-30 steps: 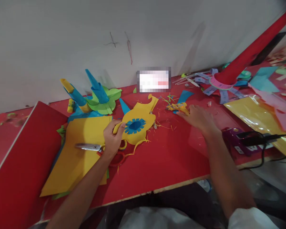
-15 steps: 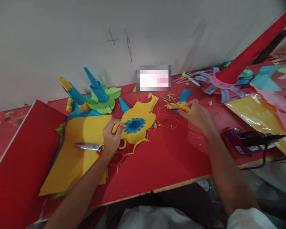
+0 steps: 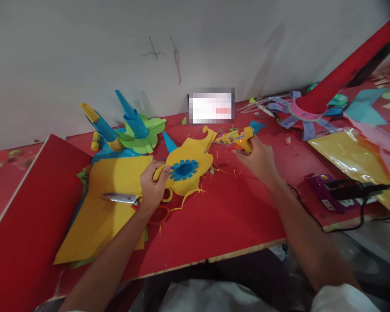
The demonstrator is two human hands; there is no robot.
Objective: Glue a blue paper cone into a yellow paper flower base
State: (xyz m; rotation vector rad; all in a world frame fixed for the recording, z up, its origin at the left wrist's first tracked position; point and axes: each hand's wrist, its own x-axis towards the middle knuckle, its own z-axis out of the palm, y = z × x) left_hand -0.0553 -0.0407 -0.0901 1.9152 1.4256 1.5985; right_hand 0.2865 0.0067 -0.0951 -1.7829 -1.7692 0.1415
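Note:
My left hand [image 3: 153, 186] pinches one petal of a yellow paper flower [image 3: 182, 189], whose middle carries a blue fringed paper ring [image 3: 184, 170]. Scissors with yellow and red handles [image 3: 120, 198] lie beneath that hand, partly hidden by it, over yellow paper sheets [image 3: 94, 225]. To the right, my right hand [image 3: 260, 160] grips the handle of a yellow glue gun [image 3: 242, 138] with a small orange light. The gun's nozzle points left, above thin yellow paper shavings [image 3: 225, 138], toward the flower.
Blue and green paper flowers [image 3: 139, 134] stand by the wall. A glowing blurred screen [image 3: 211, 107] leans at the back. At right are a purple power box [image 3: 328, 193] with black cords, a red paper cone [image 3: 341, 78] and wrapped yellow paper [image 3: 338, 149]. A red board [image 3: 35, 216] lies left.
The glue gun has turned upright in my right hand, which has shifted slightly left. Its black cord now shows beside my forearm. My left hand and the flower stay put.

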